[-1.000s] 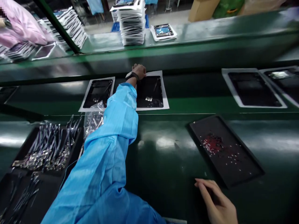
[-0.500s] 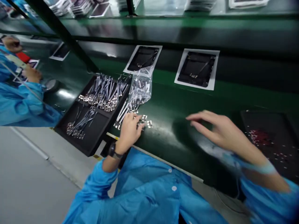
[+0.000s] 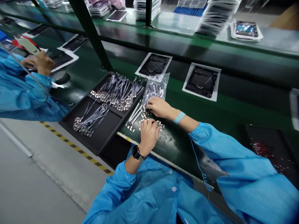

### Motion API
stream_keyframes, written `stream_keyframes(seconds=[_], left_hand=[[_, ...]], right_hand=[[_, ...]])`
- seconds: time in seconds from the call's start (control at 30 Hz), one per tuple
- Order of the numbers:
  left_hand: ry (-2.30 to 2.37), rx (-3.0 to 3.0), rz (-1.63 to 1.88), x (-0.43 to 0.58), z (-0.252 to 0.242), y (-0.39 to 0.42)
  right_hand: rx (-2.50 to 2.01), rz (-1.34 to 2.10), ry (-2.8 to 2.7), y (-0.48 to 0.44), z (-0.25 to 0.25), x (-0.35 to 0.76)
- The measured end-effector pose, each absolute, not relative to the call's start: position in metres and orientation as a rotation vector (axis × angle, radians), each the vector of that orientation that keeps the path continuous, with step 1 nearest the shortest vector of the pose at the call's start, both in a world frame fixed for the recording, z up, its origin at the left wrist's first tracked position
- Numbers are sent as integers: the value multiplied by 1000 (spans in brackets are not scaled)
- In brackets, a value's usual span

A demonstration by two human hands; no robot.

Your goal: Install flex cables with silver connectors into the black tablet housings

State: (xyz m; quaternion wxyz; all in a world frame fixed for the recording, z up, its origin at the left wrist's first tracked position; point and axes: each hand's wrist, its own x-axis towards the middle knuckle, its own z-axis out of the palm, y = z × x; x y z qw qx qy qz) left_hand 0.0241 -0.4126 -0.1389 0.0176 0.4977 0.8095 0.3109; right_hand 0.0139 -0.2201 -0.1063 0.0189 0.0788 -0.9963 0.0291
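Note:
My left hand (image 3: 149, 137) is bent over a cluster of small metallic connector boards (image 3: 161, 125) at the bench's front edge. Its fingers are closed, and whatever lies beneath the fingertips is hidden. Just behind it, my right hand (image 3: 161, 107) reaches in from the right, fingers curled down over connector ends at the mouth of a clear plastic bag (image 3: 163, 81). What its fingertips grip is covered. The bag holds thin grey flex cables with metallic ends. More flex cables (image 3: 135, 114) lie loose on the bench, left of both hands.
A black divided tray (image 3: 109, 119) with bundled flex cables sits to the left. Two black device housings (image 3: 155, 64) (image 3: 201, 81) lie on white sheets behind. At right is a dark tray (image 3: 268, 137) of tiny parts. A co-worker's hands (image 3: 43, 63) work at far left.
My right hand has swung left from over the open bench to the bag and cables. The left hand stays at the connector boards. The view has shifted; the co-worker's hands have also moved.

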Motion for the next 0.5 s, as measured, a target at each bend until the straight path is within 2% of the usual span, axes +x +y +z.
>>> stream_keyframes(seconds=[0.17, 0.37, 0.43, 0.5], left_hand=[[2142, 1237, 1468, 25, -133, -437], [1787, 655, 1603, 22, -126, -464], [1654, 498, 1668, 18, -125, -469], [1541, 378, 1744, 13, -125, -471]], right_hand=[[287, 85, -3063, -216, -113, 18], [391, 74, -3052, -214, -112, 13], [384, 225, -2992, -217, -107, 17], [244, 554, -2840, -223, -98, 23]])
